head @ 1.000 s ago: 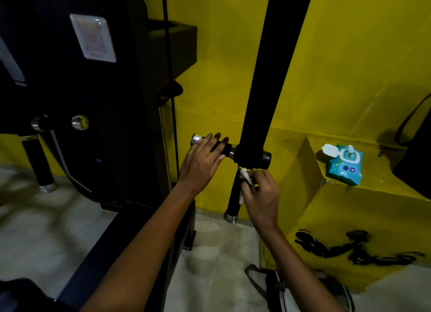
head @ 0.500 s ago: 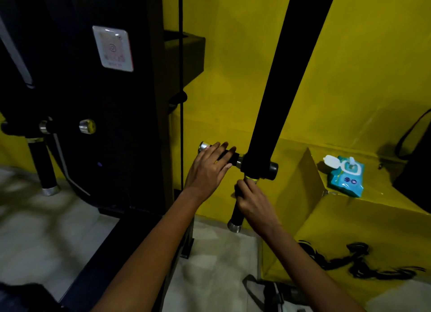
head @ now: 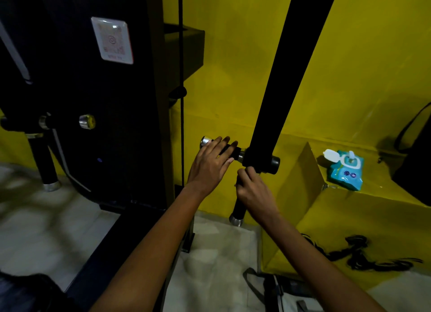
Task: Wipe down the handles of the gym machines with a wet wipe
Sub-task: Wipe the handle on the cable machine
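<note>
Handles: I see two black grips on one black machine arm (head: 291,62) against the yellow wall (head: 245,55); the horizontal handle (head: 229,149) juts left from the arm's lower hub, and the vertical handle (head: 239,206) drops from that hub to a silver cap near the floor.
Far-left handle: another black grip (head: 43,162) hangs beside the dark weight stack (head: 77,97), untouched.
Left hand (head: 210,163): my fingers lie over the horizontal handle, lightly bent across its top; I cannot tell if the thumb closes underneath.
Right hand (head: 253,189): my fingers are curled round the top of the vertical handle, just under the hub.
Wet wipe: I cannot see it; if held, the right hand hides it.
Wipe packet (head: 347,173): teal, flap open, lying on the yellow ledge (head: 384,202) well to the right.
</note>
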Action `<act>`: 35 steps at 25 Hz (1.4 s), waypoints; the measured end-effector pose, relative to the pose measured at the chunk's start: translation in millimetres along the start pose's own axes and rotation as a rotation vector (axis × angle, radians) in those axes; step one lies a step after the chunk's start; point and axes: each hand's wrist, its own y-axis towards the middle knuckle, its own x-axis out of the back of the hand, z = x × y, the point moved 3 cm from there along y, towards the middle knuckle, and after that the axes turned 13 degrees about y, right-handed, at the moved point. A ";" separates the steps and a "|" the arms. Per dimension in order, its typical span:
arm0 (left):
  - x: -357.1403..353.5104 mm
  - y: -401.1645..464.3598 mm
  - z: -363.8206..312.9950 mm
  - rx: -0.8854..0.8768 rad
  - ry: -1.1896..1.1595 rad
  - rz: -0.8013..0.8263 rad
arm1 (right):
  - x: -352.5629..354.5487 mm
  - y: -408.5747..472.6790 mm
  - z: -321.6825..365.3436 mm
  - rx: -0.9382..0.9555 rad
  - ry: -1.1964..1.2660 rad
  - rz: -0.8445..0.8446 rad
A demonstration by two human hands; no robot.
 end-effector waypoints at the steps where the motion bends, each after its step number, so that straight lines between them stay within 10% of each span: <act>1: 0.5 -0.1 0.5 0.000 -0.004 -0.002 | -2.7 -0.6 3.7 0.008 -0.021 0.028; 24: -1.3 -1.3 -0.7 0.000 0.029 -0.017 | -24.9 -18.2 41.8 0.164 -0.051 0.495; 35: -3.2 -2.3 -0.2 0.000 0.018 -0.010 | -21.7 -22.1 41.7 0.170 -0.042 0.467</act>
